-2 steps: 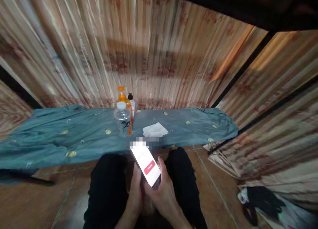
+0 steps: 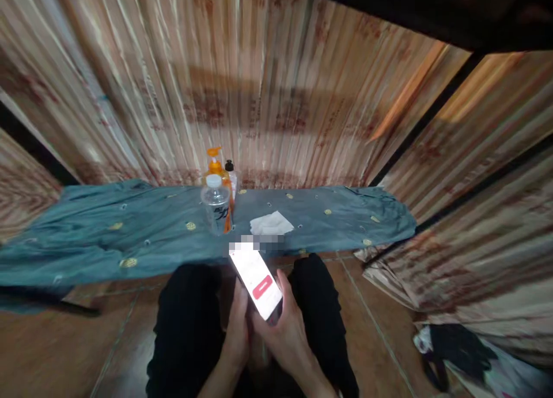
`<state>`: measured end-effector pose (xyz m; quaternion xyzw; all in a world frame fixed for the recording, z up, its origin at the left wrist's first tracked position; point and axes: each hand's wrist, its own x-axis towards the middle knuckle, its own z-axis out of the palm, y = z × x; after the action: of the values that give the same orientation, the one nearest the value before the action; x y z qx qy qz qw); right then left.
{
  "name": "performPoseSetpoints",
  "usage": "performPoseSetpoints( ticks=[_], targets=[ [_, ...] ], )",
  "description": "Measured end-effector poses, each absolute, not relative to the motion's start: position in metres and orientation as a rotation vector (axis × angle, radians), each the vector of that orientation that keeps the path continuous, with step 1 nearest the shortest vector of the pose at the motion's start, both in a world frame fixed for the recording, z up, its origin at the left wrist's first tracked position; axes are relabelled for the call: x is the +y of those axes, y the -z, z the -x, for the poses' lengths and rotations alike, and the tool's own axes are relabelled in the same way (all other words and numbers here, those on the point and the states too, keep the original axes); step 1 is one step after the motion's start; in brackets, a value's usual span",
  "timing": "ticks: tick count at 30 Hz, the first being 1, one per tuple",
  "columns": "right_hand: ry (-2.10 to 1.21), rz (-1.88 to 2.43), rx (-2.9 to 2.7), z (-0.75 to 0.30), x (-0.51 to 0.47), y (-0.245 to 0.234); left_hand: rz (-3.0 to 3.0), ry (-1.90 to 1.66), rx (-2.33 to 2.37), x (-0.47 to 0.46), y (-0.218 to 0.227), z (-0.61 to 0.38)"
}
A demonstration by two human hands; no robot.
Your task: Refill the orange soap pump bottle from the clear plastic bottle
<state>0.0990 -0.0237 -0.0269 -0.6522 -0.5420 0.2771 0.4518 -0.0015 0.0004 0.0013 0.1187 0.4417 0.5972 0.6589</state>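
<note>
Between my knees a smartphone [image 2: 256,280] is lit up, its white screen bearing a red button; its top edge is blurred out. My right hand [image 2: 287,329] is closed around the phone's lower right side, thumb along the edge. My left hand [image 2: 237,329] supports the lower left side, its fingers partly hidden behind the phone. Just beyond lies a white tissue [image 2: 272,223] on the teal patterned cloth [image 2: 319,231]. To its left stand a clear plastic bottle with a white cap [image 2: 216,211], an orange pump bottle [image 2: 215,166] and a small black-capped bottle [image 2: 231,179].
Striped curtains [image 2: 276,133] hang behind and beside the cloth-covered surface. Dark metal poles [image 2: 425,118] slant at both sides. A dark bundle of fabric [image 2: 460,349] lies on the tiled floor [image 2: 375,340] at right. My black-trousered legs [image 2: 185,329] flank the hands.
The whole view has shifted very slightly, with the bottles and cloth a few pixels to the right. Both hands keep the same hold on the phone.
</note>
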Motion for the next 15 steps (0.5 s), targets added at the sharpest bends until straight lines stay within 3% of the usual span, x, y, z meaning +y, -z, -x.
performPoseSetpoints(
  ticks=[15],
  targets=[
    [-0.538,1.577,-1.429,-0.095,-0.038,0.022,-0.304,-1.444,0.923,-0.016,0.0,0.006]
  ],
)
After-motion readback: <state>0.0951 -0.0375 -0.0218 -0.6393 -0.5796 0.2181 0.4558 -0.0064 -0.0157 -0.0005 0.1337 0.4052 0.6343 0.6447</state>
